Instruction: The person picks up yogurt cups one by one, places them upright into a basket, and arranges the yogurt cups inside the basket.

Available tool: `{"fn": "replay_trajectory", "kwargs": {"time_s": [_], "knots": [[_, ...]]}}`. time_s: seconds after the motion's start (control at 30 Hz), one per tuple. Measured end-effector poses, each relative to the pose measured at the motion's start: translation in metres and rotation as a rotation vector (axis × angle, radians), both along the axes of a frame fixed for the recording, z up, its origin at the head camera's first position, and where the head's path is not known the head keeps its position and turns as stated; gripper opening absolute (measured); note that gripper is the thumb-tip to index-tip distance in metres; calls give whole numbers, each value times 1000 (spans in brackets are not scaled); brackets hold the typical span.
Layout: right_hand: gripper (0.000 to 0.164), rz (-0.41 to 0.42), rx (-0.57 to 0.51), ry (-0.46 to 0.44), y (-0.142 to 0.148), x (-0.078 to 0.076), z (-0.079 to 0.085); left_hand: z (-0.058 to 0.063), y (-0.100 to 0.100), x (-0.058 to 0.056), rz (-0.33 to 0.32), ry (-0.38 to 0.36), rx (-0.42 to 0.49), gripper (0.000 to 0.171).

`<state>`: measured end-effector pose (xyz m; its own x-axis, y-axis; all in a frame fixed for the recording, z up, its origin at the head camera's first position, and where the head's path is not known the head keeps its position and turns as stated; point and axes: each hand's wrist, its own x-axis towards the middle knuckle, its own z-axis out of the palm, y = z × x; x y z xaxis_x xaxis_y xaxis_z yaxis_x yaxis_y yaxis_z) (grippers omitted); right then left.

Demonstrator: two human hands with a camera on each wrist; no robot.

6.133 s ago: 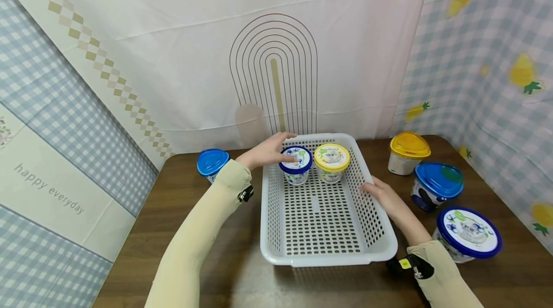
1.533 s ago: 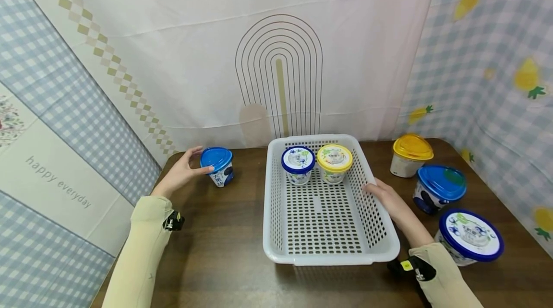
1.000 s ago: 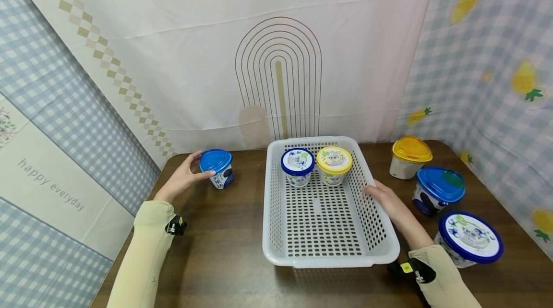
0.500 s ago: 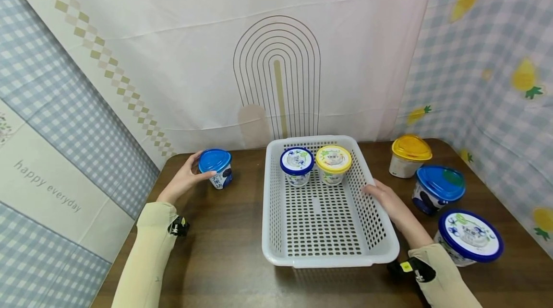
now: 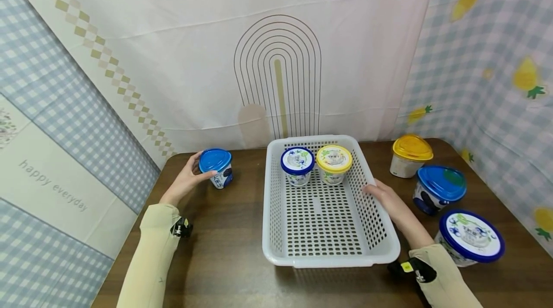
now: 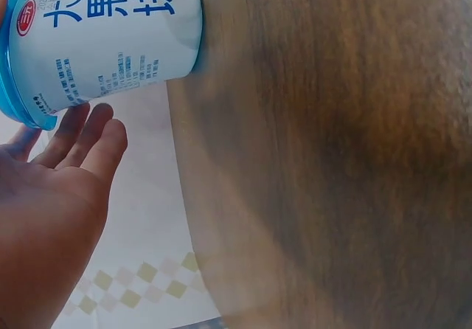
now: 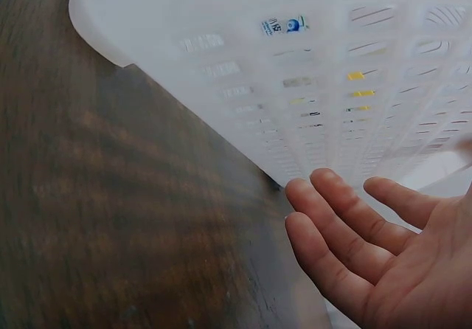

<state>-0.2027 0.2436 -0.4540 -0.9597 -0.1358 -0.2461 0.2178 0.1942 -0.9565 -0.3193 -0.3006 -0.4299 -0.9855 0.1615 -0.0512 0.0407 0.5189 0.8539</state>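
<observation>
Blue-lidded cup (image 5: 218, 165) is about ten o'clock from the white basket (image 5: 330, 261); I see the left hand (image 5: 186, 178) pinching it (the right hand (image 5: 387, 198) grips the basket at its three o'clock side).

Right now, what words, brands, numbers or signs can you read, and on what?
"happy everyday": left curtain
"大果块": held blue-lidded tub
Red badge, same tub: probably "三元"
Too small or blurred: that tub's fine print, round lids, other tubs, yellow wrist tag.
</observation>
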Motion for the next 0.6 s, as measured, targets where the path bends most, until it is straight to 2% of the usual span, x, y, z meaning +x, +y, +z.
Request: {"fn": "replay_trajectory", "kwargs": {"time_s": [0.6], "knots": [[71,-6,-8,-1,0,1,0,-1,0,1,9,4,1,103]]}}
